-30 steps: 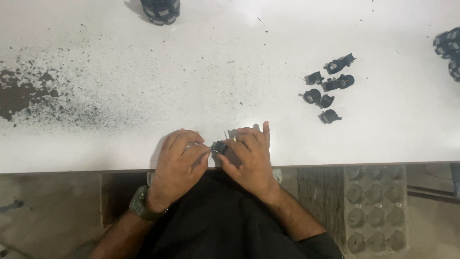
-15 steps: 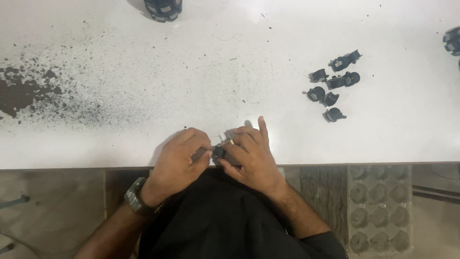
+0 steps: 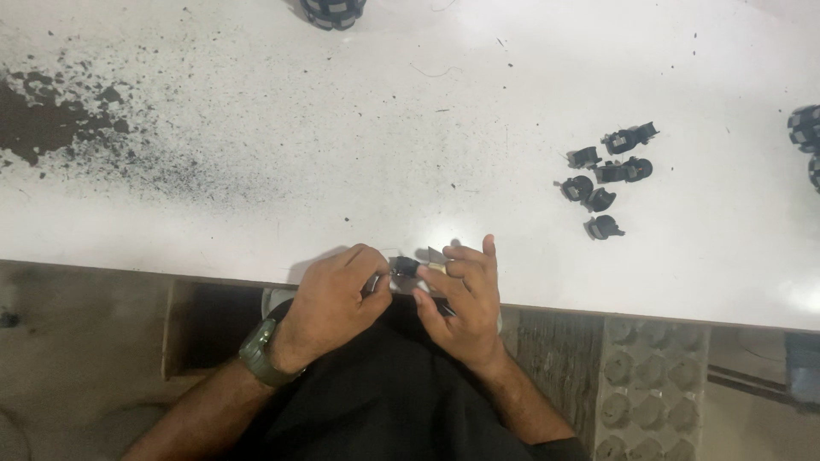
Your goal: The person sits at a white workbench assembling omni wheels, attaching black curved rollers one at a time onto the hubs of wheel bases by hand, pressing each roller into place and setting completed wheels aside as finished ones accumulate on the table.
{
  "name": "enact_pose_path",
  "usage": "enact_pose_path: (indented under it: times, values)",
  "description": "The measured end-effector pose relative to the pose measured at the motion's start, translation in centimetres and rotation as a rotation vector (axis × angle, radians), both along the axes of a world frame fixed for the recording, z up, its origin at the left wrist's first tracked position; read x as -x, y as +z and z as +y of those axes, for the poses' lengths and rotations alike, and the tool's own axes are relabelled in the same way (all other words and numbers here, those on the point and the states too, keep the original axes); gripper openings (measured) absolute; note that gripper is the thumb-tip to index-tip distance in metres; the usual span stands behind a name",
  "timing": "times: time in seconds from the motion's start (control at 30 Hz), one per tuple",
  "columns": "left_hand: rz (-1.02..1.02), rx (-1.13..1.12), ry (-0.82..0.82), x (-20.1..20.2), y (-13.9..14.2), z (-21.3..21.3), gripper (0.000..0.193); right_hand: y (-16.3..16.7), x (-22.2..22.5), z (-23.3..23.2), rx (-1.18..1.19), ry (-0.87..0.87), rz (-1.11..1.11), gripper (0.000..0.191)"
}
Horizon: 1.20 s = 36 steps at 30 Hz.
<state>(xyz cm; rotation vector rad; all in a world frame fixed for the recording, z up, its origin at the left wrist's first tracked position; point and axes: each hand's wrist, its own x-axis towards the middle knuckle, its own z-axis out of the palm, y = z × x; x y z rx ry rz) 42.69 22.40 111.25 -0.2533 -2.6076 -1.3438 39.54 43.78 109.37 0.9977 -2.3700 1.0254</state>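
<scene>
My left hand (image 3: 335,300) and my right hand (image 3: 461,299) meet at the near edge of the white table (image 3: 410,137). Between their fingertips sits a small black part (image 3: 404,267), pinched by both hands. A thin grey blade-like piece (image 3: 436,256) sticks up by my right fingers; what it belongs to is unclear. A green wristwatch (image 3: 259,356) is on my left wrist. Several similar small black parts (image 3: 605,171) lie loose on the table to the right, out of reach of either hand.
A dark powdery stain (image 3: 51,124) spreads over the table's left side. A round black object (image 3: 333,10) stands at the far edge, more dark round parts (image 3: 805,137) at the right edge. A grey moulded tray (image 3: 649,393) lies below the table on the right.
Both hands stay at the table edge on the small part; the fingers have shifted slightly and the view has drifted a little.
</scene>
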Motion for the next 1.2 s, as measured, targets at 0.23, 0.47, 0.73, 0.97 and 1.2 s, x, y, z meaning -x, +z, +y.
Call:
enact_pose_path:
  times: [0.23,0.47,0.73,0.97,1.2]
  values:
    - [-0.067,-0.044,-0.029,0.0,-0.9,-0.5,0.014,-2.3,-1.3,-0.7,0.133,0.221,-0.097,0.035]
    - [-0.104,-0.101,-0.044,-0.3,-1.1,-0.5,0.014,-2.1,-1.6,-1.3,0.053,0.111,-0.021,0.042]
    - [-0.054,-0.112,-0.048,-0.2,-1.3,-0.5,0.013,-1.7,-1.3,-1.8,0.027,0.126,0.026,0.043]
    - [-0.073,-0.265,-0.196,0.1,0.0,0.4,0.020,0.2,0.1,0.9,-0.074,-0.038,0.054,0.040]
    - [-0.128,-0.174,-0.060,0.5,0.5,-1.2,0.009,1.9,4.6,3.2,-0.419,0.041,0.212,0.039]
